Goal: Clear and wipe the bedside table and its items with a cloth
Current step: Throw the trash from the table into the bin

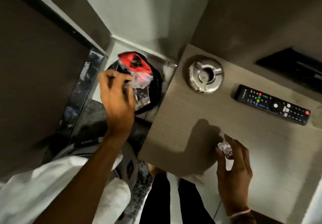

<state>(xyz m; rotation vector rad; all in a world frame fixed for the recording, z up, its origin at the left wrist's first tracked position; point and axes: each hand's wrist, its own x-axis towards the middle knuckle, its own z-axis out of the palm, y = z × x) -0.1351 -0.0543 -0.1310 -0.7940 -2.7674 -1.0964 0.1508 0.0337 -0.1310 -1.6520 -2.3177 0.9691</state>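
Note:
The wooden bedside table (183,119) fills the right half of the view. On it stand a round metal ashtray (205,73) and a black remote control (271,107). My right hand (233,169) is over the table's near edge, closed on a small crumpled clear wrapper (225,149). My left hand (116,100) reaches over a black bin (155,91) on the floor left of the table. It holds crumpled clear plastic (141,84) above the bin's opening. A red packet (137,63) lies in the bin.
A dark panel (34,66) stands at the left, with the white wall (139,14) behind the bin. A grey rug (94,115) and a grey shoe (129,164) lie on the floor below my left arm. A dark recess (292,63) sits above the table's far right.

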